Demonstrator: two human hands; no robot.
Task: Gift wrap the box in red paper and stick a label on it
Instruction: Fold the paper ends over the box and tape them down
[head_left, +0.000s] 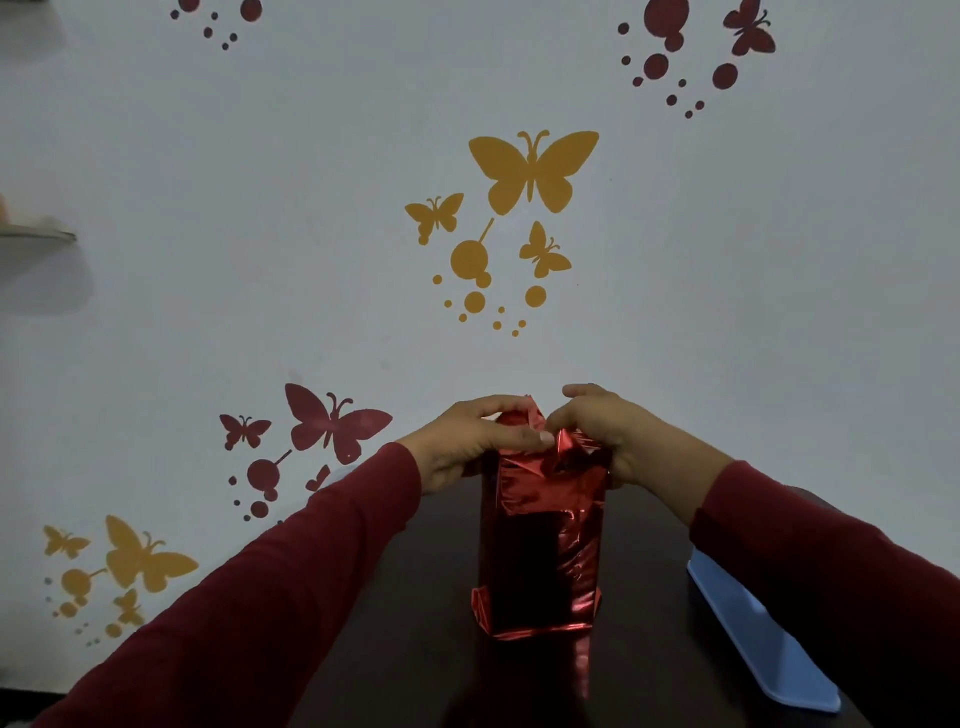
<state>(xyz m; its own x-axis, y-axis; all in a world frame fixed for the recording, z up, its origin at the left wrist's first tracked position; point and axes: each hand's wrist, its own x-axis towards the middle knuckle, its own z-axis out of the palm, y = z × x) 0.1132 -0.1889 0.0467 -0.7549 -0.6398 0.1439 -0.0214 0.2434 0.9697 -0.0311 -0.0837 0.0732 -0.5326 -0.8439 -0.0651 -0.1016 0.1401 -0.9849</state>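
Observation:
A tall box wrapped in shiny red paper (543, 545) stands upright on a dark table (415, 649) in the lower middle of the head view. Its top end is a bunch of crumpled red paper folds. My left hand (467, 441) grips the top left corner, thumb pressed across the folded paper. My right hand (613, 436) pinches the loose paper at the top right, fingers curled over it. Paper flaps stick out at the box's base. No label is in view.
A flat blue rectangular object (763, 634) lies on the table to the right of the box, partly behind my right sleeve. A white wall (311, 260) with red and yellow butterfly stickers rises right behind the table. A shelf edge (36, 234) juts out at far left.

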